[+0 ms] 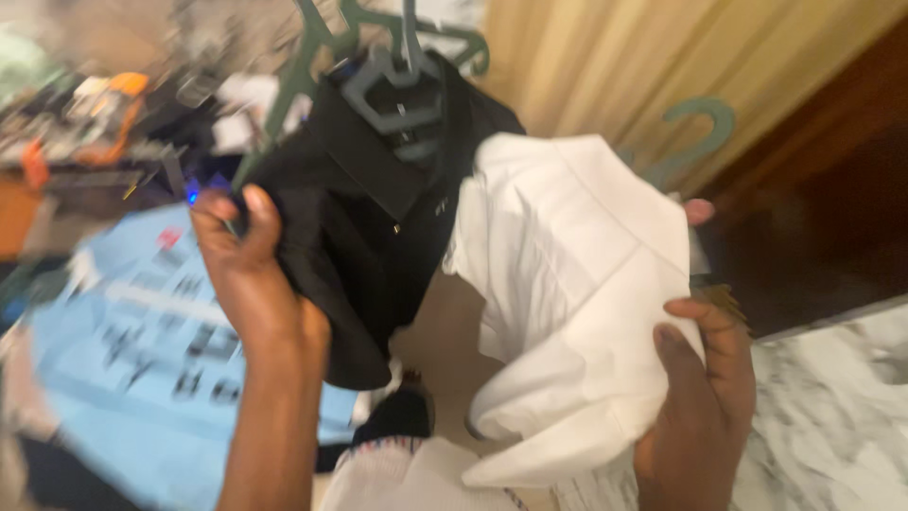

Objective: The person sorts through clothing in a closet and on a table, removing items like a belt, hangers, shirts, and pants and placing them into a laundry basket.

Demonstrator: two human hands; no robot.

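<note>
Two hands holding clothes on hangers.
The left hand (248, 248) pinches the black garment (369, 227) between thumb and fingers; the right hand (698, 397) fingers close around the white shirt (567, 284).

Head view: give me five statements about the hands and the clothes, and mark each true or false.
1. The left hand grips a black garment. True.
2. The right hand holds a red towel. False: it holds a white garment.
3. The black garment hangs on a hanger. True.
4. Both garments lie flat on the marble surface. False: they are held up in the air, and the marble shows bare at the lower right.
5. A light blue printed sheet lies below the left hand. True.
</note>
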